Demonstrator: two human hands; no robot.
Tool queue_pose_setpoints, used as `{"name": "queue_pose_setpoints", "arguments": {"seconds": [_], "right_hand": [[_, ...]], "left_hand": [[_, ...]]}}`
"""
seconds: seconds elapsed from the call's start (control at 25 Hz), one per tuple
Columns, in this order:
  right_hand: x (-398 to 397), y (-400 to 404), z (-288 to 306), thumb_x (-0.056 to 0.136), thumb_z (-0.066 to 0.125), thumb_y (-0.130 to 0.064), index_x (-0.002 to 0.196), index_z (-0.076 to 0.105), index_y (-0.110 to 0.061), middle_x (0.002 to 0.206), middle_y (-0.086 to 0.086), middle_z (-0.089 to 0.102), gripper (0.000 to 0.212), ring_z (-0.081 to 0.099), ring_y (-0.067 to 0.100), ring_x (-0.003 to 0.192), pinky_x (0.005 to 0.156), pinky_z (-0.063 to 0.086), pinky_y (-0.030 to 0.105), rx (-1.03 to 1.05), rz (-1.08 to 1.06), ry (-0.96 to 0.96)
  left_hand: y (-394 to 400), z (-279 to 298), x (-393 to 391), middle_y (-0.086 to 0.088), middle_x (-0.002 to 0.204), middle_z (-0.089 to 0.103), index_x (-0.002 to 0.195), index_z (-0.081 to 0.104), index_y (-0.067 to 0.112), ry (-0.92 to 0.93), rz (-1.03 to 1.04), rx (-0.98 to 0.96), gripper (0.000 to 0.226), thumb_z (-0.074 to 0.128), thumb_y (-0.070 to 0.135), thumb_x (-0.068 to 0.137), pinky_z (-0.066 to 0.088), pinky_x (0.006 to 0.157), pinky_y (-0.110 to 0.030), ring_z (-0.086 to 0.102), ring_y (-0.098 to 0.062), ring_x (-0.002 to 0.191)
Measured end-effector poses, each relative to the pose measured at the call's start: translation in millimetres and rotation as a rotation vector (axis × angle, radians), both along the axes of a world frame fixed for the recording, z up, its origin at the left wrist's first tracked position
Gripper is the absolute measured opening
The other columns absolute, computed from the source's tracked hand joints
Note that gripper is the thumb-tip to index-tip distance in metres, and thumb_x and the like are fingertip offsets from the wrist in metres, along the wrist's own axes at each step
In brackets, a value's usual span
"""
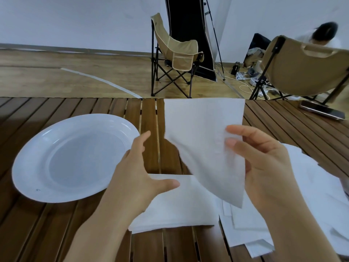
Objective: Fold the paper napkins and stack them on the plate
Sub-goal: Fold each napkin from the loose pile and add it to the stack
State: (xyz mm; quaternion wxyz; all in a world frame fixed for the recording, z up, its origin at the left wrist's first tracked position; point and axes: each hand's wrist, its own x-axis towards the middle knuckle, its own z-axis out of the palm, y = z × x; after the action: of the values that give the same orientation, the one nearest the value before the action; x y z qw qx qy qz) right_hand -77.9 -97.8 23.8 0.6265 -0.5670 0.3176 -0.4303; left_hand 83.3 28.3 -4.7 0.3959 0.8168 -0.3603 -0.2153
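One white plate (pixel 56 167) lies at the left of the frame on the slatted wooden bench (pixel 28 224), with nothing on it. Just right of the plate, the left hand (pixel 139 174) hovers at centre with fingers spread and relaxed, holding nothing; its thumb points right over one flat napkin (pixel 181 205) that lies on the bench at lower centre. Above that, a second napkin (pixel 204 140) is held up in the air, its top edge level and its lower corner hanging to a point. The right hand (pixel 264 167) pinches this raised napkin at its right edge, thumb on the near side and fingers behind the paper. Below and right of that hand, a loose pile of napkins (pixel 311 195) spreads across the bench to the frame's lower right; how many sheets it holds cannot be told. At the right edge of the bench lies one phone (pixel 323 111). Beyond the bench, on the wooden floor (pixel 56 78), stand two tan folding chairs: one chair (pixel 175 52) at upper centre, a second chair (pixel 309 67) at upper right. One person (pixel 324 33) shows partly behind the second chair.
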Motion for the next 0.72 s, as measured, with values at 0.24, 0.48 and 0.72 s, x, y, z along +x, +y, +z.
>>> {"name": "queue_pose_setpoints", "arguments": {"seconds": [0.24,0.48,0.72], "right_hand": [[-6,-7,1,0.067,0.066,-0.007,0.093,0.074,-0.013,0.097,0.007,0.073,0.028,0.07,0.017,0.08,0.066,0.059,0.027,0.27,0.072,-0.141],[-5,-10,-13,0.068,0.074,-0.011,0.108,0.072,-0.019,0.108,0.008,0.071,0.041,0.069,0.025,0.096,0.072,0.056,0.031,0.242,0.149,0.121],[-2,-10,-23,0.076,0.076,-0.01,0.097,0.074,-0.02,0.091,0.002,0.075,0.024,0.068,0.027,0.094,0.093,0.053,0.044,0.047,0.073,0.413]], "left_hand": [[-1,5,7,0.024,0.129,0.053,0.133,0.025,0.06,0.283,-0.094,-0.36,0.107,0.085,0.058,0.045,0.049,0.095,-0.04,0.053,-0.006,0.119],[-1,11,6,0.003,0.101,0.07,0.132,0.026,0.063,0.111,0.069,-0.426,0.077,0.072,0.03,0.08,0.058,0.068,-0.04,0.067,-0.025,0.076],[-3,0,13,0.024,0.083,0.066,0.09,0.071,0.042,-0.062,0.114,-0.339,0.012,0.071,0.036,0.079,0.044,0.069,-0.02,0.059,-0.004,0.082]]}}
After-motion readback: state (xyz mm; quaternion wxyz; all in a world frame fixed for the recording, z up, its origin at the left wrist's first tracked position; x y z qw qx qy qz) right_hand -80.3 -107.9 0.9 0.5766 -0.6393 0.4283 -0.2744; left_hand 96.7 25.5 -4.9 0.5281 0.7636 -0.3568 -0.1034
